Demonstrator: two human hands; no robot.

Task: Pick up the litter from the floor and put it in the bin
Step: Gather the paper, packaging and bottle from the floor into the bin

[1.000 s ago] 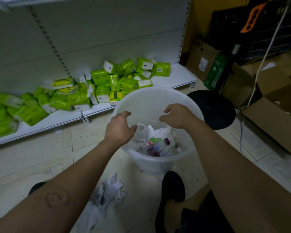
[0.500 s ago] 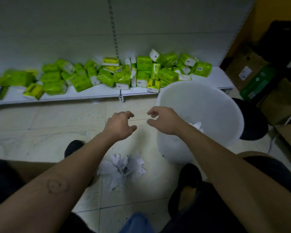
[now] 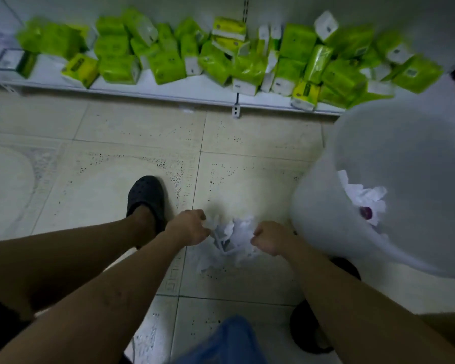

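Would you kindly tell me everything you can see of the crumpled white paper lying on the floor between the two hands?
The crumpled white paper is a loose, jagged wad of thin sheets, slightly blurred. It lies on the speckled beige tiled floor, just left of the translucent white plastic bin. The left hand grips its left edge and the right hand its right edge, fingers curled. Flatter scraps trail from it toward the camera.

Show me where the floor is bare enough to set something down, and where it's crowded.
Bare: the tiles between the shelf edge and the black shoe, and leftward. Crowded: the shelf's green packs, and beside the bin, where the left hand and right hand grip crumpled paper.
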